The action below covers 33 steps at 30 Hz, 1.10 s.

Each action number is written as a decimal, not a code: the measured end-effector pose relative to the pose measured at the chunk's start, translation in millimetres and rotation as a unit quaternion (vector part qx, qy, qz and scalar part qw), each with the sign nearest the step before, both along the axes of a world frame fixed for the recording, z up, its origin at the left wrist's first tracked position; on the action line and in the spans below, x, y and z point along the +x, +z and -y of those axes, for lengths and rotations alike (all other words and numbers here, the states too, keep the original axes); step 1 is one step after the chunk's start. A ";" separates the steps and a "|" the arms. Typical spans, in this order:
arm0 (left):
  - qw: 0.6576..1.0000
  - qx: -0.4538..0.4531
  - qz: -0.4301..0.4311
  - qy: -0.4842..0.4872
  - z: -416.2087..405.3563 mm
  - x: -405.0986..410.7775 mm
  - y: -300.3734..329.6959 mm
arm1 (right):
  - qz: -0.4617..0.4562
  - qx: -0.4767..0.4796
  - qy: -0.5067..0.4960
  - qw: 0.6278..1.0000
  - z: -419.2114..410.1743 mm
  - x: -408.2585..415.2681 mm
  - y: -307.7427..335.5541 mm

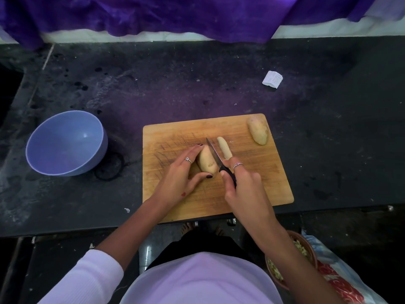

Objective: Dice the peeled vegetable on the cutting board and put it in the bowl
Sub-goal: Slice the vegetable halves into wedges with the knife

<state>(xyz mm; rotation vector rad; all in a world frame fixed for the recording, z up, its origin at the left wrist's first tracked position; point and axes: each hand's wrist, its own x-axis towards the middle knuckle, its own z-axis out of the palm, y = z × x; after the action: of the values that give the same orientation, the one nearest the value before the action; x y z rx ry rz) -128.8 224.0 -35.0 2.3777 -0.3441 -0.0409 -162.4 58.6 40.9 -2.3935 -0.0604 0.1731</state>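
A wooden cutting board [252, 172] lies on the dark counter. My left hand [182, 174] holds a peeled potato piece [206, 160] from the left, fingers and thumb around it. In my right hand [243, 185] is a black-handled knife [215, 156], its blade lying against the right side of that piece. A thin cut slice [224, 147] lies just right of the blade. Another potato half [258, 130] sits at the board's far right corner. The blue bowl [43, 137] stands empty to the left of the board.
A crumpled white paper [272, 79] lies on the counter behind the board. Purple cloth [175, 16] hangs along the back. Below the counter's front edge at right, a brown bowl [311, 249] holds chopped bits beside a patterned bag [341, 284].
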 end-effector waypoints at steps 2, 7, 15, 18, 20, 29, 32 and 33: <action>1.000 -0.002 0.002 0.000 -0.5 -0.1 -0.7 | -0.001 -0.004 0.000 1.000 -1.5 0.4 -0.1; 1.000 0.002 -0.006 0.002 -0.4 0.1 0.1 | -0.005 -0.017 -0.001 1.000 -3.0 -0.2 -0.2; 0.999 -0.029 0.032 -0.014 -0.6 10.3 1.4 | -0.014 -0.033 0.010 0.999 -3.4 -0.1 -2.5; 0.998 -0.050 0.040 -0.027 -2.8 12.5 -0.1 | -0.003 -0.029 0.003 1.000 -4.7 -1.4 -2.1; 0.997 -0.057 0.041 -0.030 -3.3 12.6 -1.0 | 0.002 -0.029 0.001 1.000 -5.7 -1.9 -1.7; 0.996 -0.066 0.046 -0.030 -3.8 12.9 -3.3 | -0.002 -0.039 0.013 0.999 -6.0 0.4 2.6; 0.997 -0.062 0.043 -0.027 -3.7 13.0 -3.2 | -0.017 -0.040 0.013 0.999 -4.1 3.1 4.6; 0.997 -0.061 0.044 -0.027 -3.7 13.2 -3.2 | -0.022 -0.039 0.012 0.999 -3.6 3.7 5.0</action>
<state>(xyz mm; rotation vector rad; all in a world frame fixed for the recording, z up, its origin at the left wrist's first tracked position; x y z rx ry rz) -115.6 227.7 -38.2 2.2541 -0.4407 0.0568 -158.7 62.2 45.9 -2.4666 -0.0627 0.2444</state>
